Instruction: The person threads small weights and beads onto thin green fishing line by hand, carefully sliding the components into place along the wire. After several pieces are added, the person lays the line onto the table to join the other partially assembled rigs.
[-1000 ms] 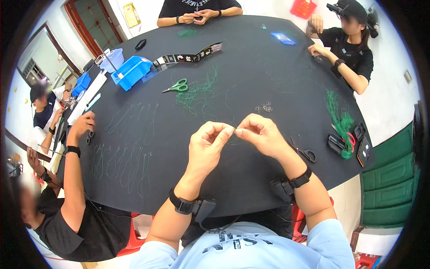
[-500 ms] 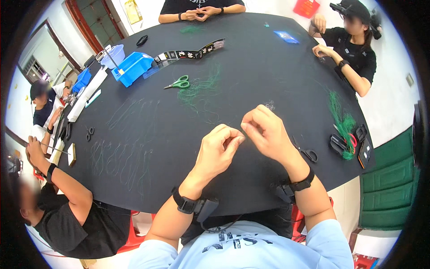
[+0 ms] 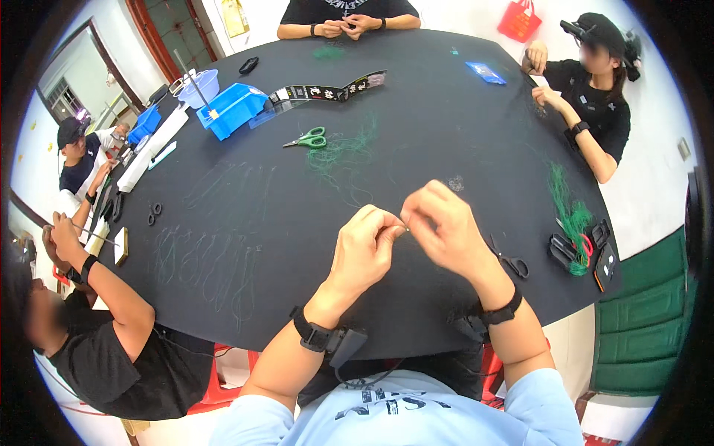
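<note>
My left hand [image 3: 366,247] is closed in a pinch above the near middle of the table. Its thumb and forefinger meet at a tiny pale speck too small to name. Close against those fingertips, my right hand [image 3: 445,227] is also pinched, slightly blurred, and whatever it grips is hidden. Just beyond the right hand lies a small heap of fine shiny bits [image 3: 455,183]. Black-handled scissors [image 3: 513,264] rest to the right of my right wrist. Farther off, green-handled scissors [image 3: 311,139] lie beside a loose tangle of green thread [image 3: 343,154].
Thin looped lines [image 3: 204,264] are spread on the dark table [image 3: 416,111] at left. A green thread bundle [image 3: 569,212] lies among black tools at right. A blue bin [image 3: 232,110] stands far left. Several people sit around the edge.
The view has shifted a little, so the table's things appear lower and farther right. My right fingers have moved slightly against the left fingertips; both hands stay pinched.
</note>
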The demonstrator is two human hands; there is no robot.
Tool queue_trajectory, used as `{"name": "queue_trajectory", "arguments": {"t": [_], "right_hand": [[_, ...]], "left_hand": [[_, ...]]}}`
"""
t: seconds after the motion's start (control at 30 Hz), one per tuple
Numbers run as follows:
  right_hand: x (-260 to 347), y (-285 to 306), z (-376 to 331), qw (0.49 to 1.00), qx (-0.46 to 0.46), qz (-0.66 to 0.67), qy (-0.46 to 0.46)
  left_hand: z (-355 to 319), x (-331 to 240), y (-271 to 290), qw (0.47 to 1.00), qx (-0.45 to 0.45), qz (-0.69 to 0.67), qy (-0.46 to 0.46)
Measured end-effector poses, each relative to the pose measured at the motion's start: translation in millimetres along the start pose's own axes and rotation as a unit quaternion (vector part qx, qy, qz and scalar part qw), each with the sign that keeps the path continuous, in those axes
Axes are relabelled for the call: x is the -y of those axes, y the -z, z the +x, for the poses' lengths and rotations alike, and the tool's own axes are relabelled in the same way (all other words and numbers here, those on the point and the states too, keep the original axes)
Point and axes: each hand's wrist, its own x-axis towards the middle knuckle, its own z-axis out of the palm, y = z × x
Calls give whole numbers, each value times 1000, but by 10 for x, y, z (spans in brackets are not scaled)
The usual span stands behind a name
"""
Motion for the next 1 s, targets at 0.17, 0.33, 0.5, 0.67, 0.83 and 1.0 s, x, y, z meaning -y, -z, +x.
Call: {"name": "queue_trajectory", "arguments": {"t": [0.17,0.33,0.5,0.67,0.83,1.0], "right_hand": [[-421,-142,-98,985,34,93,-140],[-125,-264,-197,990,70,90,-79],[46,-144,-11,997,-17,-5,70],[-273,-144,-25,997,-2,24,-76],[-144,-266,-146,992,95,66,-44],[93,-122,28,998,3,17,60]], "left_hand": [[-7,6,-21,996,-33,-72,29],[5,73,-12,987,-113,-76,83],[6,79,26,998,-46,28,-14],[6,-22,9,997,-25,-63,44],[25,91,48,992,-102,-36,69],[20,55,51,998,-58,10,20]]}}
